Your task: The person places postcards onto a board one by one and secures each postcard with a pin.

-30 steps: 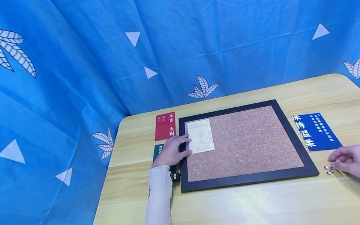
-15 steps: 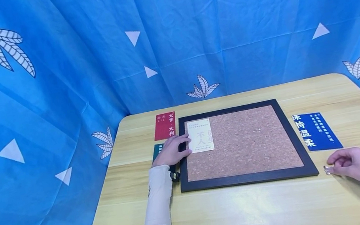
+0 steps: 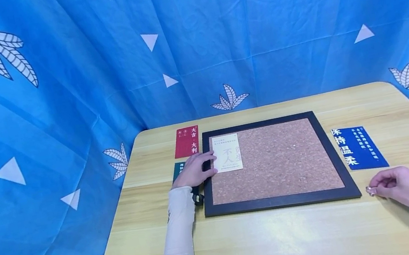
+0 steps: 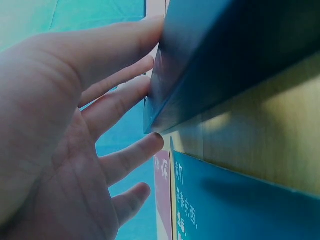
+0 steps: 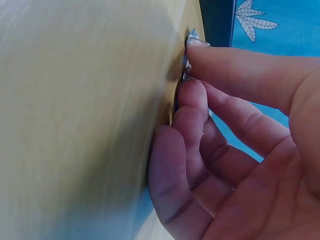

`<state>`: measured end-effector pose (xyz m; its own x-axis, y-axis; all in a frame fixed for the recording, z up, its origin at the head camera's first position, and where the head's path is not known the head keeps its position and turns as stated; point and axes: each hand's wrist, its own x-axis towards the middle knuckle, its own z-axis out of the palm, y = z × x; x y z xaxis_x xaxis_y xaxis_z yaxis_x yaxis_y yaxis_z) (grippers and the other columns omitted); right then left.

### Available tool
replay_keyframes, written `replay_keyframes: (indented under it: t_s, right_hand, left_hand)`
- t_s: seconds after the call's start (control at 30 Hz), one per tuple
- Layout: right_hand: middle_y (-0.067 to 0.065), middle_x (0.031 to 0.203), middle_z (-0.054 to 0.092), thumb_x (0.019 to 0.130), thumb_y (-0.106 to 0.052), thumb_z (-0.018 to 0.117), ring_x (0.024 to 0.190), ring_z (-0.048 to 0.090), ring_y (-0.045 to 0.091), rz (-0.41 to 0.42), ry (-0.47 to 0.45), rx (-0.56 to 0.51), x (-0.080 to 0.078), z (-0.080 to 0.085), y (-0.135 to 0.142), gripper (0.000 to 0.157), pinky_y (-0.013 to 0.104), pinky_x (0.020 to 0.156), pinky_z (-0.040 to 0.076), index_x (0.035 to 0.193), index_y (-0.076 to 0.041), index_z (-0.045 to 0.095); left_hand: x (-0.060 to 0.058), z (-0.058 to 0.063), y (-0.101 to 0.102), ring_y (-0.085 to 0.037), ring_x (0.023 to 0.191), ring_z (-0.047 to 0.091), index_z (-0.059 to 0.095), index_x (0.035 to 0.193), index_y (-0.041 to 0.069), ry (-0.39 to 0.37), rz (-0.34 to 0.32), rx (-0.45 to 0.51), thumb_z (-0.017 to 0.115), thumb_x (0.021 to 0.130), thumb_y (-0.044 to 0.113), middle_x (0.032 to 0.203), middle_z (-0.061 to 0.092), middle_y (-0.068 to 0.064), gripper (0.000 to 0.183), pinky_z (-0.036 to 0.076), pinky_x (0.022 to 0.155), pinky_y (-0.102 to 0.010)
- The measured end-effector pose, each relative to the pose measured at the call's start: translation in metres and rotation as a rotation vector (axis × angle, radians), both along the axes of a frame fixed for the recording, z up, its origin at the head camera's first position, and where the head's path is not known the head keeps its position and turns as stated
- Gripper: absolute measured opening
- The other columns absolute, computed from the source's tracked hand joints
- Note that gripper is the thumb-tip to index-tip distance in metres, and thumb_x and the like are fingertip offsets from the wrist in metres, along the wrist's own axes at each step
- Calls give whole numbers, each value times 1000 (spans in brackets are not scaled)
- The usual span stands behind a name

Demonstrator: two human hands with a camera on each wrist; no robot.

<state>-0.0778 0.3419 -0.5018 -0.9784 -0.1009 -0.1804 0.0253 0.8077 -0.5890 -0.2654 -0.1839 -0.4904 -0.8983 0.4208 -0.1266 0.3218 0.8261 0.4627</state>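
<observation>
My left hand lies over the left side of the black frame, its outstretched fingertips touching a cream printed card on the corkboard. In the left wrist view, the thumb and fingers reach to the frame's edge. To the right of the board, my right hand is low on the table with its fingers curled. Its thumb and fingertips pinch at a small cluster of shiny metal thumbtacks. Close up in the right wrist view, a thumbtack shows at the thumb's tip; fingers hide the others partly.
A red card lies beyond my left hand, and a dark green card is partly under it. Just right of the frame sits a blue card. Blue patterned cloth hangs behind the wooden table.
My right hand has shifted slightly left and its fingertips have closed in on the thumbtacks, covering more of them. The left hand stays on the cream card.
</observation>
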Motion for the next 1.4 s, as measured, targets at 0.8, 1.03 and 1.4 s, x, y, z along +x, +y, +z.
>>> replay_keyframes:
  t_s: [0.8,1.03,1.4]
  right_hand:
    - [-2,80,68,95,-17,73,69,49,7,-48,-40,93,-2,0,2,11,22,62,39,92,-6,74]
    - [-2,81,68,97,-18,72,70,49,6,-53,-35,90,-2,1,2,12,22,63,38,91,-7,74]
    - [1,81,74,101,-18,67,64,56,3,-170,-39,-38,1,4,6,20,23,55,45,98,2,70]
  left_hand:
    - [1,1,0,-27,153,40,62,144,21,-2,-8,-5,76,95,34,163,47,1,53,28,127,-54]
    - [1,1,0,-27,153,40,62,144,21,1,-14,-4,76,95,33,163,47,1,52,27,127,-54]
    - [0,1,1,-25,153,40,62,144,22,-12,0,-9,76,95,33,163,46,2,52,29,127,-53]
